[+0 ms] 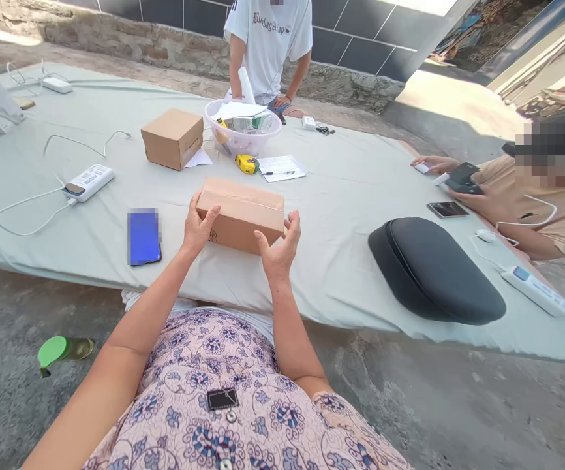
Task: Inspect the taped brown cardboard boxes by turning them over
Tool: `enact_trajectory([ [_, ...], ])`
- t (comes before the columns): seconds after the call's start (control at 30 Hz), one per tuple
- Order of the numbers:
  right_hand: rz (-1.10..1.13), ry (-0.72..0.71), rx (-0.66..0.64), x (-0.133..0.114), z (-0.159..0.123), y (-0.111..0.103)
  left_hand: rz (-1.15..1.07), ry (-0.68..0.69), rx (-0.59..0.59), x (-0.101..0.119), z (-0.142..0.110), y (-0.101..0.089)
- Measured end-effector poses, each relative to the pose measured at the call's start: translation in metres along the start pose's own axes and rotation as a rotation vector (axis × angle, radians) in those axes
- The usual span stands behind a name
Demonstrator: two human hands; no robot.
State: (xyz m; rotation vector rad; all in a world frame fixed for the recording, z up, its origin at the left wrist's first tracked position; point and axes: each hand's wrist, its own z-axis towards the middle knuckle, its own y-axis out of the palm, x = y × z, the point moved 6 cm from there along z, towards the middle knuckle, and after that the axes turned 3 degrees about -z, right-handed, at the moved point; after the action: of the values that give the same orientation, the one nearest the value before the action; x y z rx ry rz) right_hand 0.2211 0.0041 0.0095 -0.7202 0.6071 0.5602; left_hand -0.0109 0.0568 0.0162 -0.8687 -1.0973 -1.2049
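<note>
Floral blouse [214,418]: filling the foreground.
Left hand [199,227]: gripping oblong cardboard box [238,225], fingers half-curled.
Right hand [279,251]: cupping opposite end, fingers looser.
Support: needing even, level pressure.

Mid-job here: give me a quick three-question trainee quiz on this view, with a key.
1. What is between the left hand and the right hand?
2. True or false: the yellow tape measure is inside the plastic basket.
3. What lies on the paper sheet beside the tape measure? A) a key B) a pen C) a spoon

Key:
1. A cardboard box.
2. False; it's outside, on the table.
3. B.
</note>
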Motion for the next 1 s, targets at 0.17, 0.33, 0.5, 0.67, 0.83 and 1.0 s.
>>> enact_trajectory([
  [0.17, -0.249, -0.088, 0.093, -0.037, 0.022, 0.008, -0.082, -0.036, 0.027, 0.001, -0.011, 0.012],
  [0.33, -0.248, -0.042, 0.115, -0.036, 0.020, 0.011, -0.063, -0.061, 0.087, 0.004, -0.017, 0.016],
  [0.5, -0.114, -0.074, 0.098, -0.024, 0.015, 0.002, -0.075, -0.056, 0.098, -0.002, -0.015, 0.015],
  [0.67, 0.079, 0.062, 0.127, 0.002, 0.005, -0.009, -0.066, 0.010, 0.032, -0.007, -0.016, 0.015],
  [0.83, 0.155, 0.144, 0.106, 0.017, -0.001, -0.008, -0.034, 0.035, -0.003, -0.010, -0.016, 0.010],
  [1.0, 0.129, 0.202, 0.015, 0.037, -0.011, -0.004, -0.013, 0.035, -0.047, -0.032, -0.020, 0.000],
])
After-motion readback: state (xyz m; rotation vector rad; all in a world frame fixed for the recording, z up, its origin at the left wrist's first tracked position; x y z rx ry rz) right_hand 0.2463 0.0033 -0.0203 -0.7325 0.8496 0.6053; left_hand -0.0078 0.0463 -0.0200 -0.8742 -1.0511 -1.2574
